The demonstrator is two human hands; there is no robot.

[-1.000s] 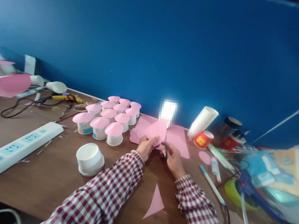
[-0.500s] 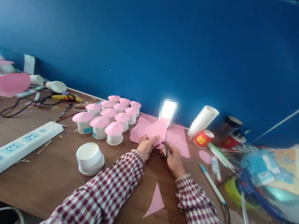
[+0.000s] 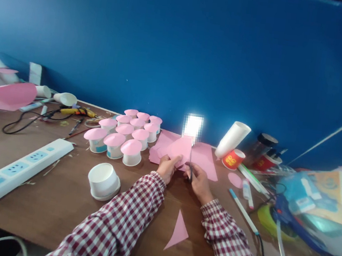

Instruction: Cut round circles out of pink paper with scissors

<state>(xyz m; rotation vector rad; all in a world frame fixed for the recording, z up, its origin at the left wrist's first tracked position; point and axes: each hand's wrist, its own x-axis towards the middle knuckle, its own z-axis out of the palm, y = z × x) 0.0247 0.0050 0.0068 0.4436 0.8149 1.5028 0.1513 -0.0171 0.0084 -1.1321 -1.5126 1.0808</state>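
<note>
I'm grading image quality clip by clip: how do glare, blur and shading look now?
Head view: a blown-out, pixelated patch glares before the wall, which is paler at left and darker at right; head view: the orange-and-blue packet at right looks smeared, while the hands are clearer.

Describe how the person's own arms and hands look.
Long sleeves in dark red and white check, loosely cut, end in gathered cuffs. The left hand and right hand wear no gloves.
</note>
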